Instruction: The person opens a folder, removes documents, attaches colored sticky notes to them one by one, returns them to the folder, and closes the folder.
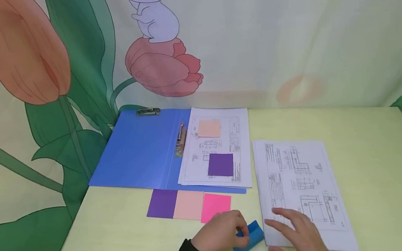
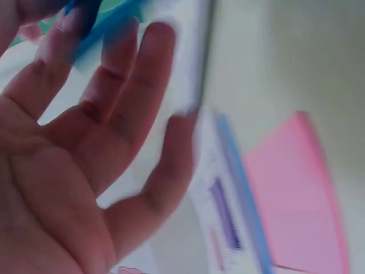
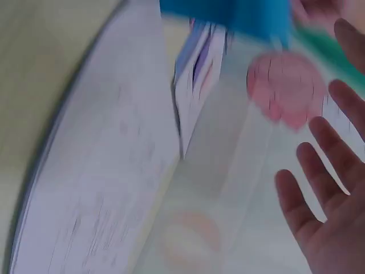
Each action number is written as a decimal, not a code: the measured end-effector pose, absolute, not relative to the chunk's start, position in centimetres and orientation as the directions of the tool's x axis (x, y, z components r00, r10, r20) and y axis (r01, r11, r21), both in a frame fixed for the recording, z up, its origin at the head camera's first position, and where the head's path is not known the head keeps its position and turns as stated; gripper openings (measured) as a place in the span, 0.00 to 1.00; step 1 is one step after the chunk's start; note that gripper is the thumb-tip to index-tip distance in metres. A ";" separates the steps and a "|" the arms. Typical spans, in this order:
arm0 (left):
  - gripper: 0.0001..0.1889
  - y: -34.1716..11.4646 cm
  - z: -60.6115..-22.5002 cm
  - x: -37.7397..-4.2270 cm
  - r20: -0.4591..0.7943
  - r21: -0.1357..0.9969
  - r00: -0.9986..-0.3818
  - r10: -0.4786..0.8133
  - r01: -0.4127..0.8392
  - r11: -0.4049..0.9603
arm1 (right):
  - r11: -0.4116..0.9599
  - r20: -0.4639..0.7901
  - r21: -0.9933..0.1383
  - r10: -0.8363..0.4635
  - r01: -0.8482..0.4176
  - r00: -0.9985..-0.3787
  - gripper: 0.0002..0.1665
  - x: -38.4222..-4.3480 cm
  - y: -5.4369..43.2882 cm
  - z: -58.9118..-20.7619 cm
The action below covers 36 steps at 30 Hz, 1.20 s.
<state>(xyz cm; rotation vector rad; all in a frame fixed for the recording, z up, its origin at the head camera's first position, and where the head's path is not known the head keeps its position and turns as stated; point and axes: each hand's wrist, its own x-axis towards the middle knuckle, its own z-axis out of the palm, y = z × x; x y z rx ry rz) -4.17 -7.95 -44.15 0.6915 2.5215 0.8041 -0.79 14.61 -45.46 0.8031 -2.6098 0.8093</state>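
Note:
My left hand (image 1: 222, 233), with a black band at the wrist, pinches a blue sticky note (image 1: 255, 236) between thumb and fingers. The note looks bent, low over the front of the table. In the left wrist view the note (image 2: 108, 31) shows at the fingertips, partly hidden by them. My right hand (image 1: 301, 235) holds nothing, its fingers spread above the near left part of a stack of drawing sheets (image 1: 285, 190). The right wrist view shows these open fingers (image 3: 326, 171) apart from the blue note (image 3: 228, 14).
A blue clipboard folder (image 1: 133, 149) lies opened at the back left. Its drawing sheets (image 1: 239, 138) carry a peach note (image 1: 209, 128) and a purple note (image 1: 220, 164). Purple (image 1: 162, 203), peach (image 1: 189, 205) and pink (image 1: 215, 205) notes lie in a row before it. A printed curtain (image 1: 250, 34) hangs behind.

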 end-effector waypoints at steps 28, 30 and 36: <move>0.17 -6.1 -44.3 -2.8 -0.287 0.909 -0.904 0.317 -0.362 -0.208 | 0.174 -0.043 -0.981 0.236 0.086 -0.971 0.09 -0.3 10.8 -43.8; 0.18 -6.1 -44.6 -2.9 -0.309 0.890 -0.900 0.308 -0.388 -0.239 | -0.018 -0.172 -0.985 0.267 0.173 -0.948 0.10 -0.8 11.2 -43.6; 0.25 -6.6 -45.7 -3.4 -0.329 0.920 -0.918 0.220 -0.364 -0.145 | -0.454 -0.353 -0.868 0.279 0.201 -0.893 0.14 -2.3 13.7 -45.6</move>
